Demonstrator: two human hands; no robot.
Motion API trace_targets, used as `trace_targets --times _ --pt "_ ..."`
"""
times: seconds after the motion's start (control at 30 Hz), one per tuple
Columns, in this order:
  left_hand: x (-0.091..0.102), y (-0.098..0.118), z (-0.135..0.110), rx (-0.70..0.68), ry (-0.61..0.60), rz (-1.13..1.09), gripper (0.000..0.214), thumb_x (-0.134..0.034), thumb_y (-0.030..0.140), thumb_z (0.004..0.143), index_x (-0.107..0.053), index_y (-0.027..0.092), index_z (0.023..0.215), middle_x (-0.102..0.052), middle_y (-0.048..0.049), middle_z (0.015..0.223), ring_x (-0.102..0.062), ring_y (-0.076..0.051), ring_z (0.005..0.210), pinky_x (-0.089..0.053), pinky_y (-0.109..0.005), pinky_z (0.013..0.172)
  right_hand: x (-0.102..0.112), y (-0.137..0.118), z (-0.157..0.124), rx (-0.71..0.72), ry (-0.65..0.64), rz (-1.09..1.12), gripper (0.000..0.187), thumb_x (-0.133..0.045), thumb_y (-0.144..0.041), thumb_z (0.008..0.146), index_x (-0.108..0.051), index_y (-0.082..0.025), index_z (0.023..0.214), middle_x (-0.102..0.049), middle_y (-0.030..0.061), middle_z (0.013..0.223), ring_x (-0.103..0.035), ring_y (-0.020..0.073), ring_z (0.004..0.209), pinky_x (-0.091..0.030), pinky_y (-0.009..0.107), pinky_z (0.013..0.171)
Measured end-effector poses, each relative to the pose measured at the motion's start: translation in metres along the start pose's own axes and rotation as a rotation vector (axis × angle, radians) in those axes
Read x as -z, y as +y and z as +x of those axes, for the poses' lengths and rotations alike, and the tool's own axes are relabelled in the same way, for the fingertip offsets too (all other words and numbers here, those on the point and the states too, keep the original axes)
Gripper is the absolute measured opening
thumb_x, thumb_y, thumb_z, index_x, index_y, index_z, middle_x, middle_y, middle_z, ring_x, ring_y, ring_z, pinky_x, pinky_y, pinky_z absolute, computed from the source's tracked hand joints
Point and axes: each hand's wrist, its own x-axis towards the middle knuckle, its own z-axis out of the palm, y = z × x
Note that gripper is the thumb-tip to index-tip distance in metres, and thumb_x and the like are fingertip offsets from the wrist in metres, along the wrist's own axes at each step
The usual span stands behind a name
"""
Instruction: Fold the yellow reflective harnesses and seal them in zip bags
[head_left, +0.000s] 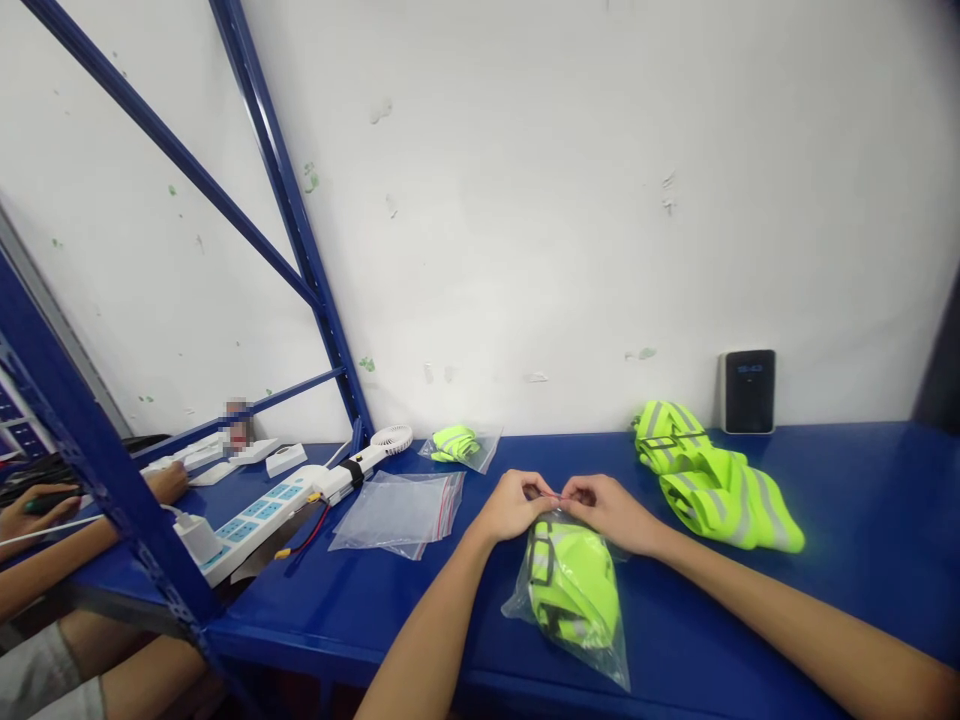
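Observation:
My left hand (pixel 514 505) and my right hand (pixel 604 512) meet above the blue bench, with the fingertips of both pinching the red-edged zip top of a transparent plastic bag (pixel 592 640). A neon yellow reflective safety vest (pixel 571 585) is folded inside that bag, which lies on the bench below my hands. To the right of my right hand lies an unbagged neon vest (pixel 712 490) with grey reflective stripes. It is loosely folded and not touching my hand.
Left of my hands lie flat empty zip bags (pixel 397 515) and a small bagged vest (pixel 457 447). Farther left are a white power strip (pixel 255 530) and a small fan (pixel 391 440). A blue steel shelf upright (pixel 112 480) stands left, beyond which a co-worker's hands (pixel 37 510) rest.

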Motion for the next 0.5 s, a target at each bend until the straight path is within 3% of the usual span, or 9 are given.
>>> trace_targets --times 0.3,0.5 --pt "-0.0027 0.0028 0.0004 0.058 -0.022 -0.111 0.014 -0.067 0.023 0.07 -0.066 0.011 0.077 -0.061 -0.0012 0.065 -0.052 -0.011 0.059 -0.039 -0.023 0.061 -0.0026 -0.0015 0.0001 -0.003 0.021 -0.051 0.013 -0.051 -0.023 0.079 -0.06 -0.016 0.071 -0.057 -0.001 0.061 -0.048 0.0133 0.058 -0.034 0.024 0.056" --pt "-0.001 0.0026 0.0016 0.086 -0.112 -0.121 0.024 -0.069 0.033 0.071 -0.068 0.011 0.08 -0.063 -0.0019 0.068 -0.053 -0.012 0.062 -0.038 -0.025 0.063 -0.002 0.0 -0.0004 0.044 0.011 -0.021 0.018 -0.051 -0.03 0.084 -0.061 -0.017 0.078 -0.059 0.0003 0.067 -0.049 0.0136 0.061 -0.036 0.024 0.057"
